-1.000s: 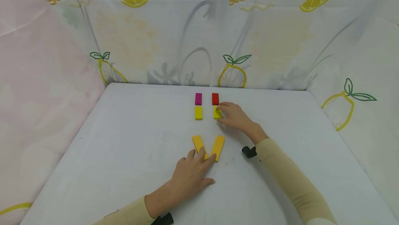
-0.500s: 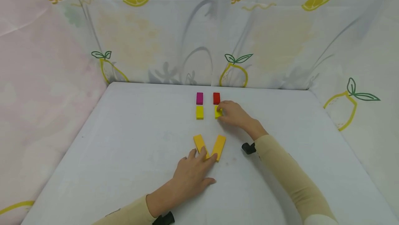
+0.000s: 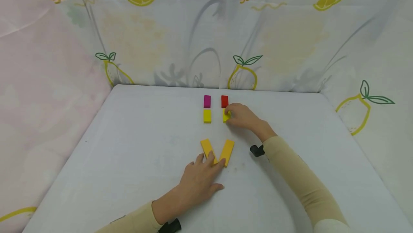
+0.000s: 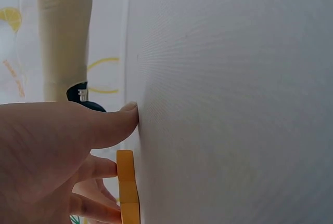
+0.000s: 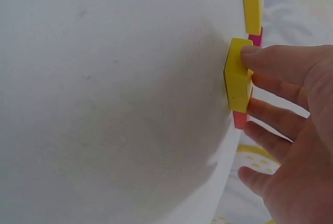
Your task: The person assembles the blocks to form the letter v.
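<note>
My left hand point(image 3: 197, 179) lies with fingers spread, its fingertips resting on the near ends of two orange-yellow blocks point(image 3: 228, 150) that form a V. In the left wrist view these blocks point(image 4: 126, 174) lie flat on the table, my thumb beside them. Farther off, my right hand point(image 3: 243, 117) pinches a yellow block point(image 3: 225, 117) between thumb and fingers. The right wrist view has the thumb on the near face of this yellow block point(image 5: 238, 90). A red block point(image 3: 224, 101) sits just behind it. To the left stand a second yellow block point(image 3: 207, 116) and a magenta block point(image 3: 207, 101).
The white table point(image 3: 135, 143) ends at a cloth backdrop point(image 3: 180, 39) printed with lemons. Dark wrist cameras point(image 3: 257, 150) hang beneath both forearms.
My right thumb and fingers have drawn in closer around the yellow block. My left hand stays on the orange-yellow blocks. The head view has shifted slightly.
</note>
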Tool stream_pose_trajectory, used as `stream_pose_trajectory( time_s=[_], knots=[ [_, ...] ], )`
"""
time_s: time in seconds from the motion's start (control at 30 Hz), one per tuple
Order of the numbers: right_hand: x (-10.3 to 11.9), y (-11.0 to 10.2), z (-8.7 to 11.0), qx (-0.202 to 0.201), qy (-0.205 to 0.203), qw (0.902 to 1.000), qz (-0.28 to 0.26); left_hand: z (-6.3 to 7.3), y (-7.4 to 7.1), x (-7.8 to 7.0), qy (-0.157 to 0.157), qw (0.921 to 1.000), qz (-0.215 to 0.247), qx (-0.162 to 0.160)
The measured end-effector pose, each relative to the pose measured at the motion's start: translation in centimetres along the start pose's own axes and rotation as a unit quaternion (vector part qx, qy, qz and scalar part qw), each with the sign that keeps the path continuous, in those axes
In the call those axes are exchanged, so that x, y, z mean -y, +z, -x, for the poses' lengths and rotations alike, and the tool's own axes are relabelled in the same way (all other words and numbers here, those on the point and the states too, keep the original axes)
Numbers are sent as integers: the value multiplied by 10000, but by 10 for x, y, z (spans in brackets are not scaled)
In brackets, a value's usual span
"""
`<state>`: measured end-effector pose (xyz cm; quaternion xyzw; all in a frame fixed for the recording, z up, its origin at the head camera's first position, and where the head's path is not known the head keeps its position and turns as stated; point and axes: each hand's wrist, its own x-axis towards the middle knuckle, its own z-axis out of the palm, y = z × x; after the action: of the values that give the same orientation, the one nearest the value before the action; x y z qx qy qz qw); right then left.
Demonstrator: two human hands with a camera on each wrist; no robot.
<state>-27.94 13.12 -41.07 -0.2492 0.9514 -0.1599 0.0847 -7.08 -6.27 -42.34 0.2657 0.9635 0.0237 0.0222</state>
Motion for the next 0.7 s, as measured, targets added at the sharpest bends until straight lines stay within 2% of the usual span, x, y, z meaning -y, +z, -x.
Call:
stream_pose_trajectory(
  time_s=[0.23,0.47,0.7],
  knots=[
    [-2,3,-1,-62,66,10000,-7,0,0,0,-22,10000,-5,44],
    [-2,3,1,-138,-72,9996,231,0,0,0,-8,10000,63,58],
    [-1,2,3,-172,-43,9993,321,0,1,0,23,10000,-1,21]
  ],
)
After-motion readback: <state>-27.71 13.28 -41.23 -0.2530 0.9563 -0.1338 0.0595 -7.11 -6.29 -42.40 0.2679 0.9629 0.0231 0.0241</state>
